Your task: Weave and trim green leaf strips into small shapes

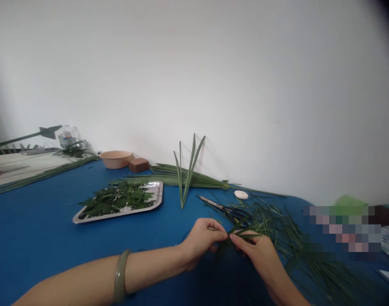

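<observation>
My left hand [203,238] and my right hand [256,250] meet low over the blue table [38,229], fingertips pinched together on a green leaf strip [243,231]. The strip runs from between the fingers to the right over my right hand. A green bangle [120,276] sits on my left wrist. Behind the hands lies a heap of cut green leaf strips [277,225]. Scissors [221,208] lie just beyond the hands, partly under the strips.
A metal tray [156,199] with chopped green leaves stands left of centre. A bundle of long leaves [181,178] lies by the wall, some blades sticking up. A pink bowl [115,159], a brown box [138,165] and a small white disc [241,194] sit behind.
</observation>
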The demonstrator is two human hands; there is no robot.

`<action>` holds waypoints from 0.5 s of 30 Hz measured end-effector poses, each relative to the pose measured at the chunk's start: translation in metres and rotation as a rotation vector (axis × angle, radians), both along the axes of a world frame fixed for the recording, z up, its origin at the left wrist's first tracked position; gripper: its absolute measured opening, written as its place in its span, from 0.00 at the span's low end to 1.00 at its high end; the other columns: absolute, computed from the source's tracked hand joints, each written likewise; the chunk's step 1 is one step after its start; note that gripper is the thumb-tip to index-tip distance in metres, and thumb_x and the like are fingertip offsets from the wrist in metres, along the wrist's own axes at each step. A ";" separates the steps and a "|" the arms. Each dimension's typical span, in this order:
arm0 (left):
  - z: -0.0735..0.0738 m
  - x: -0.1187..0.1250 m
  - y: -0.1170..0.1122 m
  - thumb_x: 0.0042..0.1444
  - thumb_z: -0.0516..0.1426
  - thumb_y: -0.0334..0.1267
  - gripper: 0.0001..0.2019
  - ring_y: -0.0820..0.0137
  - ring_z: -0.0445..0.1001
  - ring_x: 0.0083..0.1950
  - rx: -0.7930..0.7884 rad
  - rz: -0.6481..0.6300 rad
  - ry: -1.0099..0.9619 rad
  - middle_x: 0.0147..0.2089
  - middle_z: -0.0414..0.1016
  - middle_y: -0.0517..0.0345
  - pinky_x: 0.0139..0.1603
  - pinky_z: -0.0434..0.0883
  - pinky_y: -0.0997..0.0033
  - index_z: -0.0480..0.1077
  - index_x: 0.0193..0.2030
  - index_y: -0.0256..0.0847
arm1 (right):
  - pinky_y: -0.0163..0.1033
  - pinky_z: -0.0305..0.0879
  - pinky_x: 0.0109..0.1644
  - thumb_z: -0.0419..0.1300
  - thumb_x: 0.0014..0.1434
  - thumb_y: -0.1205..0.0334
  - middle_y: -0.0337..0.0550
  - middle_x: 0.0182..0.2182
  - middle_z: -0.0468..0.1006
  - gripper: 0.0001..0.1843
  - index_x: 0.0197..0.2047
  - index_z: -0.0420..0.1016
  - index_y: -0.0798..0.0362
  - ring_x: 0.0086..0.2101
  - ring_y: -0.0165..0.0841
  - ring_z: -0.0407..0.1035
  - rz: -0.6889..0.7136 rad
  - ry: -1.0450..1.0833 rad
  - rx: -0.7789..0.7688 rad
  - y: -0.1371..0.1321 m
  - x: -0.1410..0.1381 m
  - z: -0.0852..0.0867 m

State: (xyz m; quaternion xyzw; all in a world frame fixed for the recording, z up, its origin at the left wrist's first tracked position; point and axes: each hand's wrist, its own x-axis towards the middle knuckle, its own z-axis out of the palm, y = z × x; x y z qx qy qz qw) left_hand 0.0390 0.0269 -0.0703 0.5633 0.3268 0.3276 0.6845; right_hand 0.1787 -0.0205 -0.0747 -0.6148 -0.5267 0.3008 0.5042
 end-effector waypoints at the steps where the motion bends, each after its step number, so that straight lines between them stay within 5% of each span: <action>1: -0.001 0.000 0.000 0.37 0.57 0.35 0.07 0.78 0.63 0.22 -0.013 -0.023 0.001 0.20 0.65 0.64 0.17 0.53 0.82 0.66 0.25 0.35 | 0.30 0.50 0.19 0.59 0.40 0.54 0.35 0.14 0.65 0.13 0.20 0.73 0.58 0.17 0.25 0.55 0.001 0.004 0.001 0.000 0.000 0.000; 15: -0.008 -0.001 0.006 0.33 0.60 0.35 0.12 0.71 0.70 0.26 -0.183 -0.152 -0.032 0.21 0.68 0.60 0.22 0.61 0.78 0.63 0.27 0.37 | 0.30 0.50 0.18 0.59 0.39 0.55 0.36 0.14 0.67 0.13 0.20 0.74 0.58 0.16 0.24 0.56 0.016 0.033 -0.025 -0.002 -0.003 0.005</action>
